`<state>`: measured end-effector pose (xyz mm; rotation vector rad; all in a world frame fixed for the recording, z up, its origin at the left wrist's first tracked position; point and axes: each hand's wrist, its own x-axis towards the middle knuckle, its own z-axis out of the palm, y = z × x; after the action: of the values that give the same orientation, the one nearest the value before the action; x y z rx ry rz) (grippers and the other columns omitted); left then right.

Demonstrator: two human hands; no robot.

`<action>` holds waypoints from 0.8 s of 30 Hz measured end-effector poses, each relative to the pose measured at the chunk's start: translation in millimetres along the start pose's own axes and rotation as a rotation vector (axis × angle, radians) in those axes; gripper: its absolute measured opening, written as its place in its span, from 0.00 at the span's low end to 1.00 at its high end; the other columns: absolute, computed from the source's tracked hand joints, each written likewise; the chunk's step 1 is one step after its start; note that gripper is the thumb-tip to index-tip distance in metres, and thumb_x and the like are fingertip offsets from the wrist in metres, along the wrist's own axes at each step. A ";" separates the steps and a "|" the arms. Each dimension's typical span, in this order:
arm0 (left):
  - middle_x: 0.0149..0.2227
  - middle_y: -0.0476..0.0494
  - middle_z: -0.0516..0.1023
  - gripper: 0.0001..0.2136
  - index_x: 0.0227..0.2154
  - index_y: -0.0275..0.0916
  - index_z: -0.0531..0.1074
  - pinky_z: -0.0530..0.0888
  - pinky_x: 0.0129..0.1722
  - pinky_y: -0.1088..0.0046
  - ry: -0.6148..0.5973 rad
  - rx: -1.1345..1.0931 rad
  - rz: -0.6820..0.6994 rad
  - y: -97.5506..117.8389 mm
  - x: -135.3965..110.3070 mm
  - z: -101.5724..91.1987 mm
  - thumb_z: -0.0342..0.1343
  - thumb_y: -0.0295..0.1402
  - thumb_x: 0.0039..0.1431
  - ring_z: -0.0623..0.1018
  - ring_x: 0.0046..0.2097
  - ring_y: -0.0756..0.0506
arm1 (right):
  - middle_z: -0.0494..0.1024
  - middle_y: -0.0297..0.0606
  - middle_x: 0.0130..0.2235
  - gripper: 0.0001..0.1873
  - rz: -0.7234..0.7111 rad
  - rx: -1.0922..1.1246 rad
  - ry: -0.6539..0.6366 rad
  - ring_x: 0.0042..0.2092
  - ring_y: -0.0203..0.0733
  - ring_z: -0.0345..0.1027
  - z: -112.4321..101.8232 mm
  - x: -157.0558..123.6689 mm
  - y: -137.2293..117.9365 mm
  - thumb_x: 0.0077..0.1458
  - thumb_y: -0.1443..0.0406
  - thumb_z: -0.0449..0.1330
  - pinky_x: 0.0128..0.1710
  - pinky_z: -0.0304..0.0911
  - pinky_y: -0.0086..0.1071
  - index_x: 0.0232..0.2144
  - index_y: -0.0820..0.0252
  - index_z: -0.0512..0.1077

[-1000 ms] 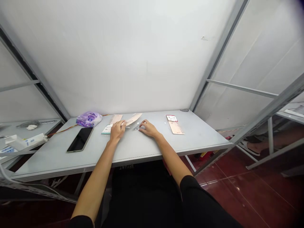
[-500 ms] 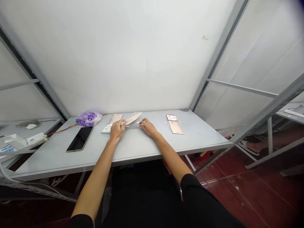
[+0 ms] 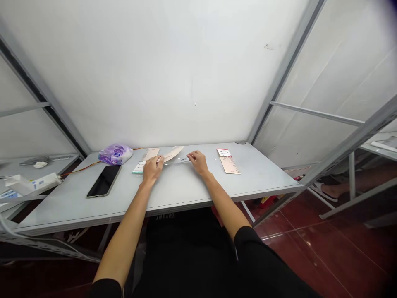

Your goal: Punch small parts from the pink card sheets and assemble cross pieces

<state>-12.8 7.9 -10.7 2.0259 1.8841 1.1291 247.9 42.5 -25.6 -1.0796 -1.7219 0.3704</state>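
- Pale card strip (image 3: 172, 154) pinched in left hand (image 3: 151, 169), fingers closed on it.
- Right hand (image 3: 198, 162) fingers parted, holding nothing visible, beside clear plastic ruler (image 3: 183, 160).
- Tagged card strip (image 3: 230, 164) lying untouched near rear edge of table (image 3: 173, 186).

Black phone (image 3: 104, 181) flat on the desk (image 3: 173, 186); just behind the phone, a purple packet (image 3: 115, 154); left of the phone, a white power strip (image 3: 34, 183), with a thin orange-and-yellow wire (image 3: 80, 167) running past the phone toward the packet.

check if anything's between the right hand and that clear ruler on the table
Nothing visible stands in the way. The right hand is right beside the end of the clear plastic ruler, though the picture is too small to tell whether its fingers touch it.
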 end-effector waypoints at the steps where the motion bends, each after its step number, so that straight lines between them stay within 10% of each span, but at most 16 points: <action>1: 0.54 0.39 0.80 0.23 0.52 0.42 0.79 0.68 0.60 0.59 0.005 0.003 -0.010 -0.1 0.0 -0.1 0.43 0.47 0.69 0.76 0.56 0.36 | 0.76 0.39 0.36 0.18 0.006 0.006 -0.042 0.32 0.37 0.71 1.2 -0.4 0.7 0.66 0.53 0.59 0.39 0.70 0.34 0.33 0.58 0.80; 17: 0.54 0.40 0.81 0.22 0.52 0.44 0.78 0.69 0.59 0.58 0.007 0.016 -0.052 3.6 -0.5 -3.3 0.44 0.46 0.69 0.76 0.56 0.36 | 0.82 0.40 0.36 0.12 0.015 -0.025 -0.292 0.33 0.36 0.70 -7.2 -0.6 -10.9 0.60 0.56 0.65 0.41 0.68 0.33 0.31 0.56 0.83; 24: 0.53 0.38 0.81 0.22 0.51 0.42 0.79 0.69 0.59 0.57 0.009 0.024 -0.063 3.5 -1.4 -3.9 0.43 0.45 0.69 0.76 0.56 0.35 | 0.81 0.43 0.40 0.18 0.024 -0.016 0.132 0.39 0.42 0.73 -14.7 3.3 -13.6 0.65 0.53 0.59 0.42 0.69 0.36 0.35 0.57 0.82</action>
<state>-12.3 4.5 -6.5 1.9623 1.9600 1.1072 253.9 34.2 -8.2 -1.1125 -1.5992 0.2941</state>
